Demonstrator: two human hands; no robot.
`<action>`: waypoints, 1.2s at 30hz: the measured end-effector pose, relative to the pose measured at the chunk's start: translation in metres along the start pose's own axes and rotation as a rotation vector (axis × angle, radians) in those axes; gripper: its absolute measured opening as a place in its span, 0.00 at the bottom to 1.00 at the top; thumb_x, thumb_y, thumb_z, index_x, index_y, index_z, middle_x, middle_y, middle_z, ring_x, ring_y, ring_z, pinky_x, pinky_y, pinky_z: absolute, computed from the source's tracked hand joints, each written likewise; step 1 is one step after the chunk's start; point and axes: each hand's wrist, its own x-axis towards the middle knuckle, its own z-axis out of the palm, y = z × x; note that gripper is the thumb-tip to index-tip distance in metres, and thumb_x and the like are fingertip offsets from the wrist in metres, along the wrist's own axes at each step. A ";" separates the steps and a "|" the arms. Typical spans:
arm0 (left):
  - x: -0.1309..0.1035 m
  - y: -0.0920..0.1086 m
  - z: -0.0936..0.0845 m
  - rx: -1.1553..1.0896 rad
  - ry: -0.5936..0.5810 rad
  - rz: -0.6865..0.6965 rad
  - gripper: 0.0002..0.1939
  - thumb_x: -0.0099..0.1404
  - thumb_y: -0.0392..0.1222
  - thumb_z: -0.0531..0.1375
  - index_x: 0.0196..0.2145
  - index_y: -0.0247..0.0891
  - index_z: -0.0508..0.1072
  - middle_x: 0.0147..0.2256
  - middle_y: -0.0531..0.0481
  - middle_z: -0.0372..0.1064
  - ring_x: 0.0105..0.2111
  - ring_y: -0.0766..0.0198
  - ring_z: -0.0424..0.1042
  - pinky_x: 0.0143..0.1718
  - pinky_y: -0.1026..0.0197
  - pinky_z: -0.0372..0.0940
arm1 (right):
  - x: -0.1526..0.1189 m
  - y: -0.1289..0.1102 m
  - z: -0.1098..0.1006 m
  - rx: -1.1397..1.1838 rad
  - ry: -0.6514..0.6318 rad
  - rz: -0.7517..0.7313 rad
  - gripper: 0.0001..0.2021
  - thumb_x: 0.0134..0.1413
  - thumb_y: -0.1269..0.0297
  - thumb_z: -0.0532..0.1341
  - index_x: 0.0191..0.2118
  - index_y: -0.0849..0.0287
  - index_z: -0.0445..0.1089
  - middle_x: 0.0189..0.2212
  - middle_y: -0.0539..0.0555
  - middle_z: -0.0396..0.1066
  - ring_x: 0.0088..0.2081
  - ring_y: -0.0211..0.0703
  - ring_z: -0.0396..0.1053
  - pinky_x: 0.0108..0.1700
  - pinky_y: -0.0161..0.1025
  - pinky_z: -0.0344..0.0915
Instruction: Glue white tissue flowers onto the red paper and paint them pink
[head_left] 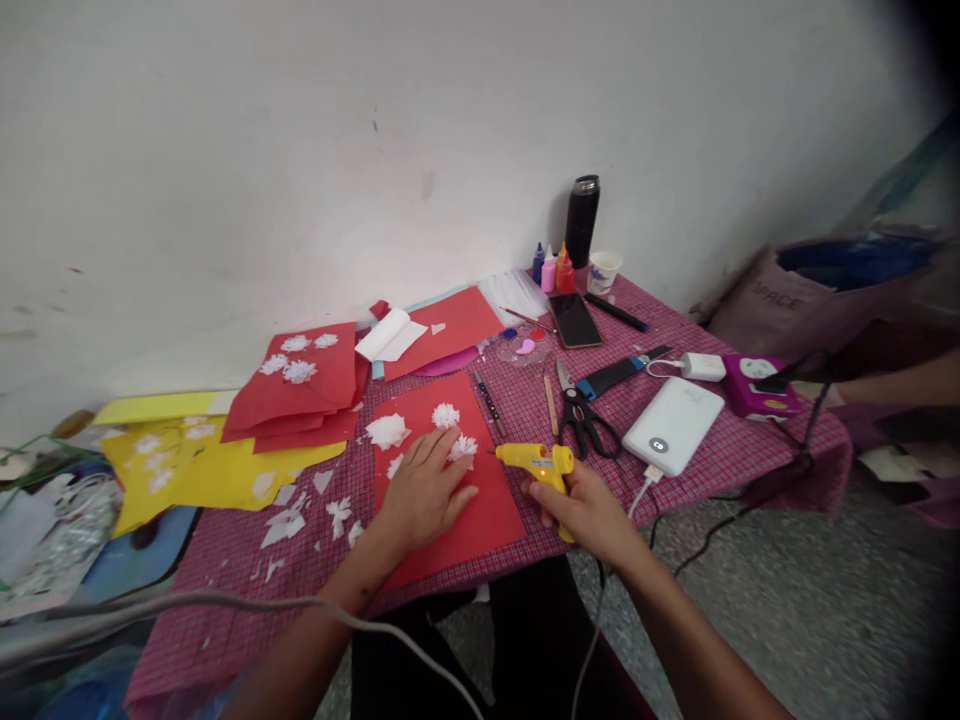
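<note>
My right hand [589, 508] is wrapped round the handle of a yellow hot glue gun [536, 458], whose nozzle points left over the edge of a red paper sheet [472, 530]. A small orange light glows on its side. My left hand [429, 482] lies on the red sheet, fingers stretched out, among white paper flowers. One fluffy flower [445, 415] sits just beyond the fingertips and another [463, 447] beside the index finger. A flatter white flower [388, 431] lies further left. One more is partly hidden by the left hand.
Scissors [585, 420], a cutter [615, 378] and a white power bank [675, 425] lie right of the sheet. Finished red cards [300, 385] and paper scraps [285, 522] are at left. A grey cable [300, 602] crosses in front. Paint bottles [549, 270] stand behind.
</note>
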 end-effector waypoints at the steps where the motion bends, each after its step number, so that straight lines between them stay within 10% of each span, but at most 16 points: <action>1: -0.001 0.000 0.000 -0.003 0.004 0.002 0.21 0.72 0.50 0.57 0.58 0.40 0.72 0.68 0.36 0.56 0.67 0.42 0.56 0.65 0.37 0.56 | 0.000 0.000 0.000 -0.009 0.003 -0.002 0.19 0.56 0.54 0.63 0.49 0.60 0.69 0.19 0.45 0.67 0.19 0.36 0.63 0.19 0.32 0.57; 13: -0.103 0.029 -0.020 -0.145 0.266 -0.008 0.09 0.69 0.37 0.60 0.47 0.40 0.75 0.47 0.45 0.76 0.50 0.55 0.73 0.57 0.48 0.67 | -0.001 0.000 -0.001 -0.114 0.029 0.080 0.22 0.51 0.47 0.65 0.42 0.61 0.72 0.17 0.46 0.67 0.16 0.36 0.61 0.18 0.33 0.56; 22: -0.198 -0.040 -0.019 -0.013 0.321 -0.437 0.08 0.71 0.38 0.59 0.45 0.40 0.76 0.42 0.46 0.76 0.42 0.57 0.75 0.46 0.52 0.70 | 0.004 -0.006 0.007 -0.238 0.068 0.105 0.22 0.46 0.44 0.65 0.37 0.59 0.72 0.16 0.47 0.67 0.16 0.38 0.63 0.18 0.35 0.58; 28: -0.191 -0.076 -0.023 -0.010 0.168 -0.550 0.10 0.73 0.39 0.55 0.45 0.38 0.76 0.40 0.45 0.75 0.42 0.56 0.73 0.48 0.51 0.68 | 0.008 0.002 0.007 -0.262 0.074 0.072 0.22 0.47 0.42 0.65 0.31 0.59 0.73 0.16 0.47 0.65 0.16 0.37 0.59 0.18 0.35 0.55; 36: -0.159 -0.069 -0.026 -0.071 0.073 -0.470 0.14 0.73 0.36 0.53 0.47 0.39 0.77 0.39 0.45 0.74 0.42 0.56 0.72 0.47 0.52 0.67 | 0.007 0.007 -0.002 -0.284 0.050 0.046 0.22 0.51 0.41 0.65 0.26 0.58 0.72 0.17 0.50 0.65 0.18 0.39 0.61 0.20 0.36 0.57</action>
